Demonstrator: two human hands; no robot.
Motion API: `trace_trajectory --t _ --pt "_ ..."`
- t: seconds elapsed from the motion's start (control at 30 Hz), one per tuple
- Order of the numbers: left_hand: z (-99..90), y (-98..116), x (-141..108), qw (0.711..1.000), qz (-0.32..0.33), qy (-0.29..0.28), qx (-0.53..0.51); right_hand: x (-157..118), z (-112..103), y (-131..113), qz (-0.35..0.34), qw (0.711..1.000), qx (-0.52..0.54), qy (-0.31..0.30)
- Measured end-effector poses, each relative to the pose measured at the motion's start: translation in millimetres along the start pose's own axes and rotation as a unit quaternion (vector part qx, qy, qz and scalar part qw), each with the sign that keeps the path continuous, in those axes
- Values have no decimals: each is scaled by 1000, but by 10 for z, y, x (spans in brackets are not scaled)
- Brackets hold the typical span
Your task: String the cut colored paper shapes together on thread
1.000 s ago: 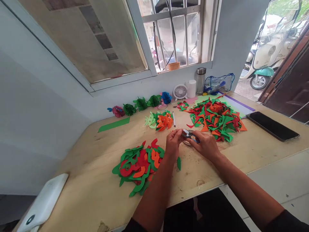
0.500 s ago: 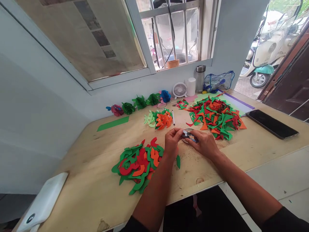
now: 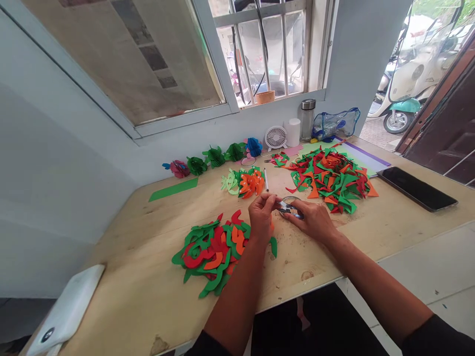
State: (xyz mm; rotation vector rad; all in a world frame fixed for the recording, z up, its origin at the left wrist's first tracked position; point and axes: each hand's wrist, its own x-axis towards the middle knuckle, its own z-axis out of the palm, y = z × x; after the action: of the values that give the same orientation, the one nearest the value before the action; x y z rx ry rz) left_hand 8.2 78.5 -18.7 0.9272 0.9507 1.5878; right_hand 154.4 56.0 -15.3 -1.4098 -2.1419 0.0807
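Near the middle of the wooden table (image 3: 141, 257), my left hand (image 3: 262, 213) is closed in a pinch at the left end of a small metallic tool. My right hand (image 3: 314, 217) has its fingers wrapped round the right side of that small tool (image 3: 290, 207). What my left fingertips pinch is too small to name. A round clear dish (image 3: 291, 200) shows just behind the tool. Beside my left forearm lies a pile of curved green, red and orange pieces (image 3: 213, 254). Orange folded pieces (image 3: 252, 182) and a white pen (image 3: 266, 180) lie beyond my hands.
A heap of red, green and orange scraps (image 3: 334, 178) spreads at the right, near a black phone (image 3: 417, 189). Paper flowers (image 3: 215, 156), a small fan (image 3: 275, 137) and a glass bottle (image 3: 308, 120) line the wall. A white device (image 3: 69, 309) lies at the left edge.
My left hand has shifted slightly left, a little away from my right hand. More of the round dish shows between them.
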Motion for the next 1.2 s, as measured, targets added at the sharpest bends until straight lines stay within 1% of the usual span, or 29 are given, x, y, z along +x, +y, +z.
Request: trace_trajectory --t 0.07,0.17,0.37,0.5,0.8,0.9,1.03,1.13,1.2 --pt "-17 -18 16 1000 0 4 -12 5 5 11 23 1000 -17 -2" --pt "-38 -27 28 1000 -12 13 -17 20 4 28 84 995 -60 -15" --pt "-64 -21 35 999 -32 34 -19 63 -60 38 184 969 -142 -89" --pt "-63 -21 32 999 -44 23 -9 73 -102 41 197 962 -141 -125" --pt "-62 4 34 998 -58 16 -29 71 -92 149 246 950 -147 -123" --pt "-61 2 36 998 -57 17 -31 57 -92 191 246 952 -149 -101" --pt "-52 4 33 998 -62 17 -25 43 -87 231 215 970 -116 -24" --pt "-31 11 20 998 -60 7 -8 54 -70 238 187 982 -28 28" --pt "-9 19 5 999 -51 -4 10 68 -58 228 167 983 72 34"
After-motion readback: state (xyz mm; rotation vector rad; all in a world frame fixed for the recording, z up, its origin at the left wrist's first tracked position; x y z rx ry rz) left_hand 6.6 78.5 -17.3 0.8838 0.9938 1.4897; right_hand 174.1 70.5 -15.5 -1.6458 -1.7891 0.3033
